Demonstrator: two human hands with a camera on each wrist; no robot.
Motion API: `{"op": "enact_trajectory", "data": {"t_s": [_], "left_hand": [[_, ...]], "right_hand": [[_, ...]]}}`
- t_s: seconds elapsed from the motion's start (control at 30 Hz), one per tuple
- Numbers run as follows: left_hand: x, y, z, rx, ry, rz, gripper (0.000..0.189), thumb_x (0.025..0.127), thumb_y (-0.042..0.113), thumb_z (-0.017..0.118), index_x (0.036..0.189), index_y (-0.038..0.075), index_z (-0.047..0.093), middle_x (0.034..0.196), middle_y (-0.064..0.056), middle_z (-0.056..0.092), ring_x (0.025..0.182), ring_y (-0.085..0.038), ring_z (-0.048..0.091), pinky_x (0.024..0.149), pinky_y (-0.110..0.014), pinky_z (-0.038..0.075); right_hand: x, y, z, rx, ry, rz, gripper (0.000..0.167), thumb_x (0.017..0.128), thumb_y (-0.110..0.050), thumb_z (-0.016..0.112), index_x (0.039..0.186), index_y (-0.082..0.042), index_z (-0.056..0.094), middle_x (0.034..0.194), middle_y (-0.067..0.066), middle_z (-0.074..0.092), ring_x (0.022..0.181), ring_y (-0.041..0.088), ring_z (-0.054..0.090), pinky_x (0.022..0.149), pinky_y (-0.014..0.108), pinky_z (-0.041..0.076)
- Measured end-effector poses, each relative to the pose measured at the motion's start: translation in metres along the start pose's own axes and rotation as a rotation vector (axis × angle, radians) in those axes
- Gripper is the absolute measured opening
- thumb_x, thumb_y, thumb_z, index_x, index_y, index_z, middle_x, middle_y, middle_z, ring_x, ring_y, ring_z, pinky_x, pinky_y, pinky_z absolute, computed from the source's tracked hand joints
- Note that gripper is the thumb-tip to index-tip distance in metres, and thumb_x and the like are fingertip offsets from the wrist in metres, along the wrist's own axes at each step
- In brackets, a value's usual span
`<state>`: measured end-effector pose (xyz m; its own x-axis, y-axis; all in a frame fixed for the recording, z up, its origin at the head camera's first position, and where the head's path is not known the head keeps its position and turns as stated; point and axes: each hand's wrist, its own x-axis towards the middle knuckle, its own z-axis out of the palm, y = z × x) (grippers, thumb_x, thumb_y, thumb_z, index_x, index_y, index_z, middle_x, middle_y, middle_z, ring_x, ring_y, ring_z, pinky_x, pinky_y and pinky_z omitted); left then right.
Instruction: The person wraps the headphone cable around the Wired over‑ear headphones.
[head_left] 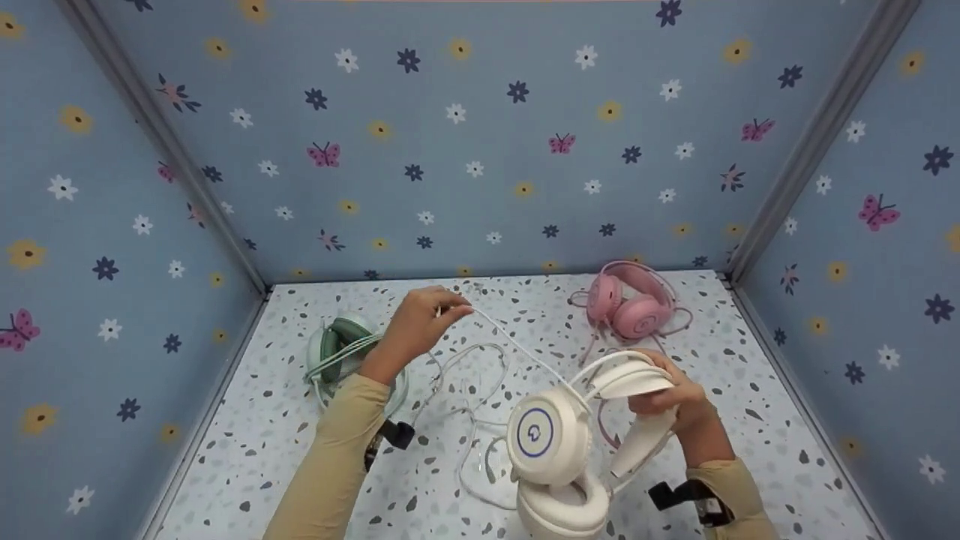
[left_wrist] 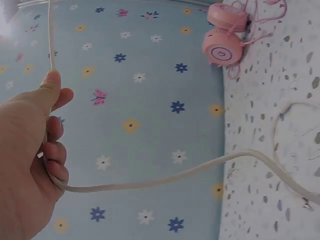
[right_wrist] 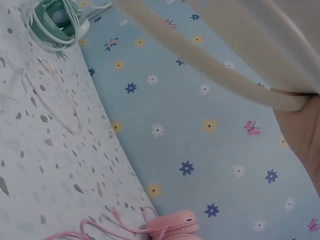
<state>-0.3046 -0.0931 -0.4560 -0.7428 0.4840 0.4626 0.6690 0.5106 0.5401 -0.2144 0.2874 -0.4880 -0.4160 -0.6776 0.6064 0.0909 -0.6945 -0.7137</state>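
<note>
My right hand [head_left: 679, 394] grips the headband of a pair of white headphones [head_left: 551, 442], lifted above the table, with both ear cups hanging to the left. In the right wrist view the pale headband [right_wrist: 250, 35] looms large beside part of that hand. Farther left and higher, my left hand [head_left: 420, 322] pinches the white cable [head_left: 523, 349] between thumb and fingers. From there the cable stretches nearly straight to the headphones. In the left wrist view the cable [left_wrist: 150, 184] also passes under the curled fingers [left_wrist: 56, 152]. More of it lies in loose loops on the table.
Pink headphones [head_left: 643, 315] with their cord sit at the back right of the speckled table [head_left: 255, 427]. Green headphones [head_left: 334, 349], wrapped in pale cable, lie at the left, partly behind my left arm. Flowered panels [head_left: 480, 150] enclose the back and both sides.
</note>
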Motion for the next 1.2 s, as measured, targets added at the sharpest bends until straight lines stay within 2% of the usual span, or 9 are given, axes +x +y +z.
{"op": "enact_trajectory", "data": {"t_s": [0.13, 0.23, 0.4, 0.6, 0.77, 0.87, 0.97, 1.03, 1.2], "left_hand": [[-0.019, -0.012, 0.038, -0.287, -0.170, -0.154, 0.026, 0.100, 0.031, 0.055, 0.108, 0.014, 0.073, 0.092, 0.006, 0.066, 0.071, -0.009, 0.055, 0.067, -0.034, 0.049], [-0.041, -0.016, 0.070, -0.433, -0.238, -0.240, 0.025, 0.102, 0.026, 0.052, 0.109, 0.013, 0.072, 0.087, 0.003, 0.064, 0.069, -0.011, 0.052, 0.067, -0.034, 0.047], [-0.075, -0.002, 0.118, -0.646, -0.234, -0.326, 0.029, 0.105, 0.020, 0.047, 0.101, 0.005, 0.072, 0.062, 0.002, 0.045, 0.053, -0.012, 0.036, 0.053, -0.027, 0.036], [-0.100, 0.021, 0.158, -0.803, -0.168, -0.459, 0.033, 0.106, 0.021, 0.044, 0.096, 0.001, 0.069, 0.056, 0.003, 0.039, 0.048, -0.007, 0.034, 0.049, -0.022, 0.033], [-0.121, 0.030, 0.178, -0.792, -0.163, -0.589, 0.038, 0.105, 0.024, 0.043, 0.094, -0.004, 0.067, 0.053, 0.006, 0.038, 0.046, -0.007, 0.032, 0.046, -0.021, 0.031], [-0.135, 0.039, 0.179, -0.770, -0.162, -0.606, 0.038, 0.105, 0.022, 0.044, 0.090, -0.004, 0.067, 0.053, 0.007, 0.038, 0.045, -0.006, 0.031, 0.045, -0.020, 0.028], [-0.147, 0.049, 0.174, -0.736, -0.173, -0.572, 0.036, 0.105, 0.021, 0.045, 0.085, -0.001, 0.066, 0.054, 0.007, 0.038, 0.046, -0.005, 0.029, 0.046, -0.020, 0.027], [-0.153, 0.056, 0.166, -0.677, -0.189, -0.526, 0.036, 0.105, 0.023, 0.046, 0.082, 0.003, 0.065, 0.055, 0.007, 0.038, 0.046, -0.005, 0.029, 0.047, -0.020, 0.028], [-0.167, 0.066, 0.139, -0.377, -0.151, -0.400, 0.036, 0.103, 0.033, 0.048, 0.074, 0.015, 0.060, 0.056, 0.012, 0.041, 0.046, -0.002, 0.032, 0.048, -0.021, 0.034]], "right_hand": [[-0.006, 0.015, -0.008, 0.215, -0.020, -0.095, 0.034, 0.088, -0.004, 0.046, 0.121, 0.002, 0.051, 0.063, -0.001, 0.029, 0.046, 0.008, 0.025, 0.042, 0.021, 0.021], [-0.012, 0.026, -0.014, 0.319, 0.023, -0.175, 0.020, 0.090, -0.007, 0.046, 0.109, -0.002, 0.052, 0.063, -0.002, 0.030, 0.048, 0.007, 0.027, 0.046, 0.020, 0.022], [-0.022, 0.036, -0.020, 0.402, 0.154, -0.273, 0.005, 0.091, -0.007, 0.044, 0.086, -0.007, 0.045, 0.063, -0.003, 0.029, 0.049, 0.007, 0.028, 0.048, 0.020, 0.023], [-0.031, 0.035, -0.026, 0.438, 0.327, -0.366, 0.014, 0.093, -0.005, 0.039, 0.091, -0.002, 0.053, 0.061, -0.002, 0.024, 0.047, 0.009, 0.024, 0.049, 0.022, 0.023], [-0.039, 0.023, -0.035, 0.417, 0.435, -0.448, 0.017, 0.094, -0.002, 0.037, 0.078, -0.005, 0.042, 0.059, -0.001, 0.023, 0.045, 0.011, 0.022, 0.047, 0.024, 0.022], [-0.042, 0.012, -0.039, 0.403, 0.503, -0.498, 0.026, 0.095, -0.001, 0.036, 0.071, -0.009, 0.030, 0.057, -0.001, 0.021, 0.045, 0.011, 0.021, 0.047, 0.024, 0.020], [-0.042, 0.001, -0.039, 0.328, 0.645, -0.533, 0.032, 0.095, 0.002, 0.034, 0.068, -0.012, 0.025, 0.056, -0.002, 0.017, 0.044, 0.010, 0.017, 0.045, 0.023, 0.016], [-0.039, -0.004, -0.038, 0.198, 0.791, -0.548, 0.032, 0.094, 0.005, 0.034, 0.068, -0.012, 0.027, 0.056, -0.002, 0.014, 0.043, 0.010, 0.012, 0.044, 0.023, 0.013], [-0.027, -0.018, -0.036, -0.185, 1.191, -0.554, 0.026, 0.089, 0.013, 0.040, 0.073, -0.008, 0.039, 0.056, 0.000, 0.014, 0.047, 0.014, 0.006, 0.042, 0.026, 0.010]]}}
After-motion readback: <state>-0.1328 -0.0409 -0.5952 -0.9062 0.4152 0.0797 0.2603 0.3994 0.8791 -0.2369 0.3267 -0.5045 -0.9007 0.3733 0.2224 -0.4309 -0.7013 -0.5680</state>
